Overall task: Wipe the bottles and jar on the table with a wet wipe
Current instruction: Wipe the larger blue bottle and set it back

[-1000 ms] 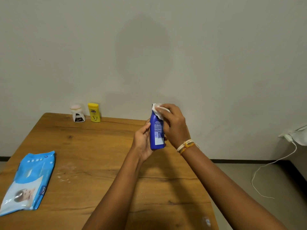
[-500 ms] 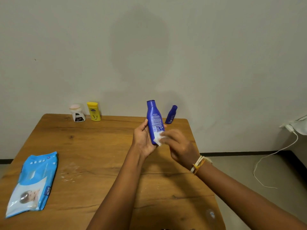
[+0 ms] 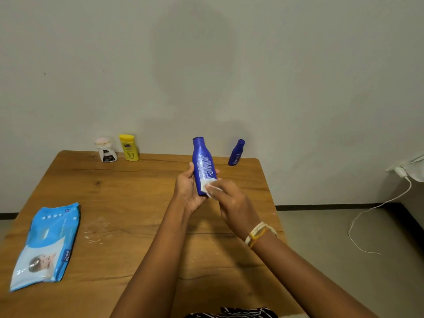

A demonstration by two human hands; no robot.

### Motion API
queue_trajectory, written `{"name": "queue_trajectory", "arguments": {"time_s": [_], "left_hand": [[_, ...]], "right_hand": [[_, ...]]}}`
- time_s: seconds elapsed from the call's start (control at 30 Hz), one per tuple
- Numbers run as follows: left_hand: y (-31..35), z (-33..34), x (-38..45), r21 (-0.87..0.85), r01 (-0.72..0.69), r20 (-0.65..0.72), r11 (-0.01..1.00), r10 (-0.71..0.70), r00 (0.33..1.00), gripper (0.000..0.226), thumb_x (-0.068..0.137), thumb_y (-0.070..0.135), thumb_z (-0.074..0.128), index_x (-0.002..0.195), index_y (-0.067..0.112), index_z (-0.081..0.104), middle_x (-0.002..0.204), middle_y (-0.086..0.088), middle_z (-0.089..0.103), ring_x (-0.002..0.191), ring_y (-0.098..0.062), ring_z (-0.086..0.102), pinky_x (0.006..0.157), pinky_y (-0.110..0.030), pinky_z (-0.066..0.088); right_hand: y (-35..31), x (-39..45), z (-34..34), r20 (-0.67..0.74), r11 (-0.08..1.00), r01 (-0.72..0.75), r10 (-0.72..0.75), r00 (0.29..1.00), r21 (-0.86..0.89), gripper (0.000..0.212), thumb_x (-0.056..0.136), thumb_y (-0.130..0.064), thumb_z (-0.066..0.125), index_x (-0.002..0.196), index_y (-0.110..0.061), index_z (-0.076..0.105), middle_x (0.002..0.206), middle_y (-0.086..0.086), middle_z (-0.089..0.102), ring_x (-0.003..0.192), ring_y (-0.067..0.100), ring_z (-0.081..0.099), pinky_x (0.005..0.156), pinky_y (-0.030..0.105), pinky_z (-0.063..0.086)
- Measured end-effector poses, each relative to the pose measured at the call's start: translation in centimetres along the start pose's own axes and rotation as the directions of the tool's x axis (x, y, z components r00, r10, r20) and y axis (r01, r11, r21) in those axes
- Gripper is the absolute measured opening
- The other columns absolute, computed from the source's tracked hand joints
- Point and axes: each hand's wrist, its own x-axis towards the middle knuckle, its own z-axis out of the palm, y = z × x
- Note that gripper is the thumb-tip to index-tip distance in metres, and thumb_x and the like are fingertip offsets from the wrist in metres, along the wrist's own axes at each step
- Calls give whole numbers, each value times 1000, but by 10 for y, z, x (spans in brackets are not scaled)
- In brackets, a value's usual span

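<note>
Blue bottle [image 3: 203, 165] held up over the far middle of the table [image 3: 142, 203], long axis near vertical with a slight lean, cap end up, base down in the palm. Left hand [image 3: 189, 191] grips its lower half from the left side and behind, fingers curled round the body, thumb side against the printed label. Right hand [image 3: 231, 200] pinches a white wet wipe [image 3: 207, 187] and presses it on the lower front of the bottle, just under the label text; fingers bent over the wipe, some motion blur there. Thread bands [image 3: 258, 234] on the right wrist.

Small blue bottle [image 3: 236, 152] stands on the far right edge of the table, leaning a bit, cap up, apart from the held one. Yellow bottle [image 3: 129, 147] and white jar [image 3: 106, 149] stand side by side at the far left edge by the wall, upright. Wipes pack [image 3: 46, 246] lies flat near the left edge, long axis running toward the person.
</note>
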Motion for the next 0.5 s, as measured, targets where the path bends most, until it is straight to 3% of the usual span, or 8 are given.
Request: {"name": "queue_trajectory", "arguments": {"time_s": [0.1,0.2,0.3,0.4,0.5], "left_hand": [[1,-1,0,48,-14,-1,999,14,1000,55,101,45,28,129,3,50,92,-21,69,77,-32,68,70,-39,57],[-3,2,0,37,10,45,999,-11,999,50,100,43,33,125,6,54,95,-18,71,83,-29,70,75,-42,58],[-11,5,-4,144,8,100,990,-22,995,47,99,45,32,117,10,59,94,-15,72,80,-30,70,73,-45,56],[-17,8,-5,162,7,129,987,-28,991,48,97,47,33,114,10,59,90,-15,72,75,-30,70,65,-42,58],[-15,6,-4,91,-49,117,995,38,992,46,97,45,38,119,10,57,97,-14,71,83,-27,70,72,-43,58]], "right_hand": [[2,-12,-3,35,999,8,-10,999,44,31,77,0,73,108,-2,68,110,16,64,103,27,62,75,35,58],[7,13,-16,-162,983,-92,118,980,162,25,83,2,64,109,0,66,110,16,62,104,23,60,83,31,55],[16,57,-32,-317,960,-181,243,917,212,25,89,-7,59,111,2,66,110,17,62,103,23,61,86,27,52],[21,77,-37,-247,968,-202,235,940,150,27,87,-6,64,113,0,65,113,16,62,104,25,60,85,30,53],[17,59,-26,-153,989,-128,139,978,79,36,81,-11,73,114,1,64,114,19,63,102,29,62,82,28,52]]}}
